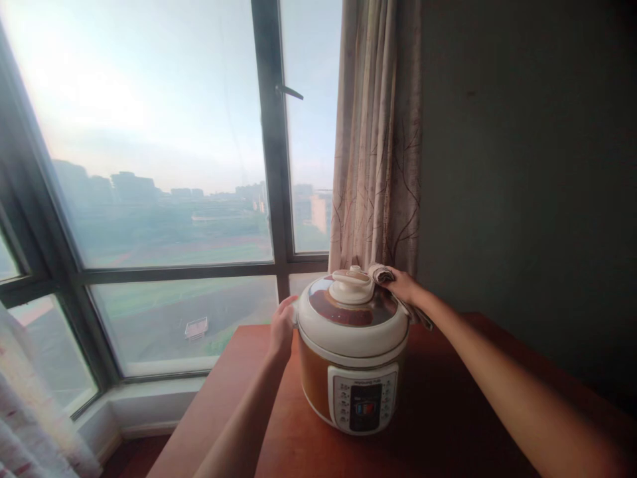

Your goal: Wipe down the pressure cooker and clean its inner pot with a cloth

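An electric pressure cooker (313, 378) with a white rim, brown body and front control panel stands upright on the reddish-brown table (219, 411). Its lid (318, 302), shiny on top with a white knob handle, is on the pot. My left hand (283, 325) is closed around the side handle at the cooker's left; most of that handle is hidden. At the back right of the lid, my right hand (401, 284) grips a bunched, striped cloth (381, 273) against the lid. Part of the cloth hangs down over the lid's right edge.
Behind the table is a large window (164, 269) with dark frames and a handle (289, 91). A patterned curtain (373, 146) hangs behind the cooker, and another curtain (34, 411) is at lower left. A dark wall (517, 166) rises on the right.
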`<action>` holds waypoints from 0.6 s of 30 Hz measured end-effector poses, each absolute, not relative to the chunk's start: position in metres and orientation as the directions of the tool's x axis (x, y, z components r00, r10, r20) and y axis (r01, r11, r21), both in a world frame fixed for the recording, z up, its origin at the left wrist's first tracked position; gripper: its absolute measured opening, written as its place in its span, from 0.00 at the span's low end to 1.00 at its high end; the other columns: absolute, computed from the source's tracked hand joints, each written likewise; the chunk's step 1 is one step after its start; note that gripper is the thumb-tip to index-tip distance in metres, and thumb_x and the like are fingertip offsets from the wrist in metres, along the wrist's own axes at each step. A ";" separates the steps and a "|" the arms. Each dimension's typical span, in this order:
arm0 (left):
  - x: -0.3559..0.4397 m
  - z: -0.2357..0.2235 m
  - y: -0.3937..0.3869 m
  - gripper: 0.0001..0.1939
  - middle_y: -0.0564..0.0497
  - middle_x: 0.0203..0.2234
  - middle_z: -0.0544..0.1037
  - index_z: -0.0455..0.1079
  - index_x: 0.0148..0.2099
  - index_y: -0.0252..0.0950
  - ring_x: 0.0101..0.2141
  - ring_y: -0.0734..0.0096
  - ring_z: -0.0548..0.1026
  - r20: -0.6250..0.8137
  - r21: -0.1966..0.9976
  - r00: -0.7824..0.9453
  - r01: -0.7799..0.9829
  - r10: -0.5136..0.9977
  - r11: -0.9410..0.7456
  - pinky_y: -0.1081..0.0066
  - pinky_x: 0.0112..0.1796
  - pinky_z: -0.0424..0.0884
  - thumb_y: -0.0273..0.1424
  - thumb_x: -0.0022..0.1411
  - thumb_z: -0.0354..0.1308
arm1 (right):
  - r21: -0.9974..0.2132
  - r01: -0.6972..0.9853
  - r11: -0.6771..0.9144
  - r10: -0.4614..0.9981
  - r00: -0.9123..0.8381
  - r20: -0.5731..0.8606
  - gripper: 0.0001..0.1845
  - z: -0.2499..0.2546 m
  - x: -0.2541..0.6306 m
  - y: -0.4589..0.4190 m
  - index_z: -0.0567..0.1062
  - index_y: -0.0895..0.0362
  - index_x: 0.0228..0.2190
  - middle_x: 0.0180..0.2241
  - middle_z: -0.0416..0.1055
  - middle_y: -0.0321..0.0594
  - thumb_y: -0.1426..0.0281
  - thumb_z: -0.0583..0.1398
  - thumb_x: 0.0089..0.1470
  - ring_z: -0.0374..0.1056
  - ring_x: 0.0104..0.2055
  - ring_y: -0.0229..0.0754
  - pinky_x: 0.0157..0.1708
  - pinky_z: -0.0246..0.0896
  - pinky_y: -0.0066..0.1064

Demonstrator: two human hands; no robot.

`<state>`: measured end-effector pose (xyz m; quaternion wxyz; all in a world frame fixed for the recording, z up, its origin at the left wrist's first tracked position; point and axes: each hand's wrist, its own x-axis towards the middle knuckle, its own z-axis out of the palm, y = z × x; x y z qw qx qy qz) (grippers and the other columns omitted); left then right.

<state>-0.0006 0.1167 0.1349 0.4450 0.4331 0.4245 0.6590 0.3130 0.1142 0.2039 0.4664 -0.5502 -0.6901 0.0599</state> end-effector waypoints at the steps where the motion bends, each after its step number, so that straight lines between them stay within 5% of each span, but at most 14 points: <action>1: -0.001 0.135 0.117 0.26 0.53 0.24 0.75 0.75 0.44 0.31 0.23 0.72 0.65 0.195 0.945 -0.230 -0.217 0.954 -0.245 0.72 0.25 0.59 0.34 0.41 0.54 | -0.595 0.714 0.368 0.819 0.054 0.571 0.19 0.204 0.312 0.115 0.71 0.57 0.52 0.53 0.70 0.44 0.61 0.61 0.63 0.71 0.48 0.46 0.46 0.71 0.44; 5: 0.000 0.135 0.116 0.25 0.53 0.24 0.74 0.75 0.43 0.31 0.23 0.73 0.64 0.204 0.942 -0.236 -0.219 0.950 -0.256 0.72 0.25 0.59 0.34 0.41 0.54 | -0.580 0.759 0.296 0.834 0.091 0.544 0.19 0.201 0.308 0.110 0.71 0.56 0.52 0.52 0.70 0.44 0.61 0.61 0.63 0.71 0.49 0.46 0.46 0.70 0.44; 10: 0.000 0.136 0.117 0.24 0.53 0.22 0.74 0.75 0.42 0.30 0.22 0.73 0.64 0.205 0.936 -0.238 -0.234 0.949 -0.261 0.73 0.24 0.58 0.34 0.41 0.54 | -0.537 0.806 0.249 0.823 0.117 0.557 0.11 0.193 0.310 0.087 0.78 0.54 0.40 0.37 0.78 0.44 0.64 0.61 0.57 0.75 0.38 0.48 0.38 0.69 0.36; 18: 0.001 0.135 0.118 0.23 0.52 0.23 0.75 0.76 0.41 0.31 0.23 0.72 0.66 0.200 0.933 -0.251 -0.247 0.947 -0.262 0.72 0.25 0.60 0.34 0.41 0.54 | -0.429 0.715 0.552 0.586 0.033 0.809 0.28 0.154 0.289 0.019 0.71 0.55 0.55 0.58 0.70 0.48 0.65 0.55 0.53 0.64 0.61 0.54 0.61 0.56 0.50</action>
